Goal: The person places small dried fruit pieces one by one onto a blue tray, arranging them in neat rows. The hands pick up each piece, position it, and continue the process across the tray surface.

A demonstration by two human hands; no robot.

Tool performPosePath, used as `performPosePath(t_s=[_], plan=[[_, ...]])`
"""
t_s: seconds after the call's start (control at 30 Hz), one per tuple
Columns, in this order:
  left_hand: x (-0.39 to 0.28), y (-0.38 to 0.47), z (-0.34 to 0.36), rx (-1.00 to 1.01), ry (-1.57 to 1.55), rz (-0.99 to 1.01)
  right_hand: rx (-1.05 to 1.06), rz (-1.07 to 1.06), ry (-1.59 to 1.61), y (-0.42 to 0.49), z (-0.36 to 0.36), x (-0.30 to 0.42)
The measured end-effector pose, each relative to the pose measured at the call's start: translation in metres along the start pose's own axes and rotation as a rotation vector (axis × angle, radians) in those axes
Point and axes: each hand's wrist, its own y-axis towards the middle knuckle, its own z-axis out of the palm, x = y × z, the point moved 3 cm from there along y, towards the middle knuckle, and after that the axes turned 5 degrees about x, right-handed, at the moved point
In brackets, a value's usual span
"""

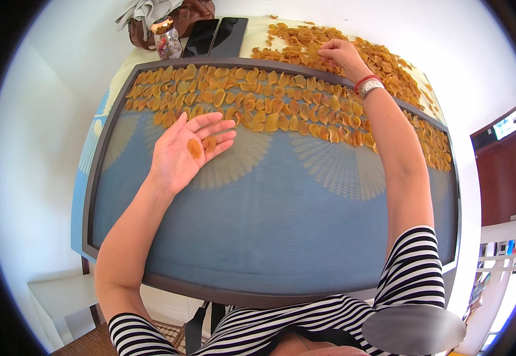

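Observation:
My left hand (191, 147) is palm up with its fingers apart, and two amber-brown dried slices (194, 148) lie on the palm and fingers. It hovers over a large dark-framed mesh screen (258, 222), just below several rows of flat, translucent amber slices (258, 121). Beyond the frame's far edge, my right hand (335, 52) is at a loose pile of the same slices (382, 62), thumb and fingertips together; whether a slice is between them is hard to tell. A red beaded bracelet and a silver-coloured bangle circle the right wrist.
Two dark phones or flat devices (230, 38) lie behind the frame at the back left. Beside them stand a glass jar with a copper-coloured lid (167, 40) and a brown leather bag (197, 15). A pale shelf (62, 293) is at the lower left.

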Motion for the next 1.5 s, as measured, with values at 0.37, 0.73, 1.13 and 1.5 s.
performPosePath(t_s=[0.37,0.73,1.13,1.5], plan=[[0.0,0.0,-0.003,0.0,-0.024,0.006,-0.06,-0.023,0.005,0.001,-0.001,0.0],[0.002,0.0,-0.004,-0.004,0.001,-0.009,0.007,-0.134,-0.574,0.014,0.009,-0.007],[0.002,-0.002,-0.006,0.02,-0.082,0.013,-0.071,-0.176,-0.921,0.008,0.023,0.004],[0.0,-0.001,0.004,0.075,-0.24,0.05,0.062,-0.22,-1.056,0.027,0.014,-0.002]])
